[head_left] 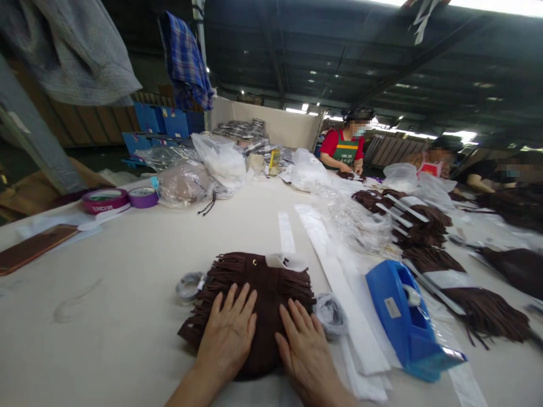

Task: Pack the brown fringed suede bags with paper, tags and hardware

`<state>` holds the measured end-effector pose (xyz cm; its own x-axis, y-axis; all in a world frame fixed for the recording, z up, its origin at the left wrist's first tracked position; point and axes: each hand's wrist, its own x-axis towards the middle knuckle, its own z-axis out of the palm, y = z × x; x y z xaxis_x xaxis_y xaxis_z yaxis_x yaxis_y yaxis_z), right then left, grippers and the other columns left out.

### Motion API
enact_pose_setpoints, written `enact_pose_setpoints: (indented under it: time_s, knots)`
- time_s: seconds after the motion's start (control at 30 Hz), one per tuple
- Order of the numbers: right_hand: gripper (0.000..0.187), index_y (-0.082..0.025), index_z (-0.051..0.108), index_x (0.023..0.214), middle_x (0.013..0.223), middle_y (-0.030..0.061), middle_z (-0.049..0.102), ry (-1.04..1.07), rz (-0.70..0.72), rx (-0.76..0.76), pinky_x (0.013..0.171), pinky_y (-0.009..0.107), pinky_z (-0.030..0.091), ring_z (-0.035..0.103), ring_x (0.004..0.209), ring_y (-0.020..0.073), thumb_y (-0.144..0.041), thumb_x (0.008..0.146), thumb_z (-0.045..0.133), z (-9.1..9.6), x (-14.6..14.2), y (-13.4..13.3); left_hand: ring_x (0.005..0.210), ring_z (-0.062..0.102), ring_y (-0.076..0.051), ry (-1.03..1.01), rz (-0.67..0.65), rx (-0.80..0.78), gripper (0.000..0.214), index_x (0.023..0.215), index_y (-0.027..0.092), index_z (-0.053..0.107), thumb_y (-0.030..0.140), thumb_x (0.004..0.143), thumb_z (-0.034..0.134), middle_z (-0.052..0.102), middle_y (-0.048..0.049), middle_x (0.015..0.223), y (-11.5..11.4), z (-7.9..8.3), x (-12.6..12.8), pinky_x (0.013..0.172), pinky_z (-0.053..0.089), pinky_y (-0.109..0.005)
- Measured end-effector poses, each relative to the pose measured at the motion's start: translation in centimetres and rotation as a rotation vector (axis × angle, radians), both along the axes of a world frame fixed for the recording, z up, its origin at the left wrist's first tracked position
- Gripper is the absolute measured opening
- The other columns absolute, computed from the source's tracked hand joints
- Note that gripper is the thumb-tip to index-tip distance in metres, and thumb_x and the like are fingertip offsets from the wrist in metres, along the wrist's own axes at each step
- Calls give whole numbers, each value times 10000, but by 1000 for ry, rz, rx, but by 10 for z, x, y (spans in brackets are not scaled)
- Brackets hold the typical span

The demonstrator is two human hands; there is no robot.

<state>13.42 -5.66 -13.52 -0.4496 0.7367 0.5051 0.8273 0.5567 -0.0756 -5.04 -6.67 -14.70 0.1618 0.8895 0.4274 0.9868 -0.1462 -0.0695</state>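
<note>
Both hands, left and right, press spread fingers flat on brown fringed bag.

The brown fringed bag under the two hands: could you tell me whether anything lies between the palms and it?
Nothing visible does. The left hand and right hand rest flat, directly on the brown fringed bag.

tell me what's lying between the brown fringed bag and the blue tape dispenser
In the head view, a small grey bundle wrapped in plastic and white paper strips lie between the brown fringed bag and blue tape dispenser.
</note>
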Motion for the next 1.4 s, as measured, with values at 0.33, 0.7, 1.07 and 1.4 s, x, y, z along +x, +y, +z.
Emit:
enact_pose_setpoints:
  time_s: [0.33,0.7,1.07,1.4]
  knots:
    - [432,-111,443,1309,1308,121,516,102,109,-3,1026,405,342,388,1270,218,-265,911,376,10,-45,6,1218,451,-260,-60,-16,-73,434,1282,136,458,182,864,351,481,-83,1329,-1,2,-8,968,408,-463]
    - [429,-135,477,1288,1348,103,475,-29,62,3,1031,421,299,401,1261,243,-335,920,386,-31,-40,15,1241,424,-227,-1040,41,-317,389,1091,226,621,384,788,434,570,-35,1250,-9,18,-80,1087,239,-443]
    - [489,-110,489,1275,1301,137,517,-194,181,258,950,437,342,482,1187,279,-404,927,309,-66,-24,41,653,634,-207,-1660,485,-414,381,723,142,571,494,700,427,645,-60,680,-38,28,-67,562,522,-328]
    - [536,-178,348,1384,1290,110,532,-249,222,233,875,407,424,536,1136,276,-418,906,368,-77,-14,53,806,604,-237,-1586,256,-296,216,719,165,634,307,590,534,670,-35,751,-26,19,-60,763,476,-327]
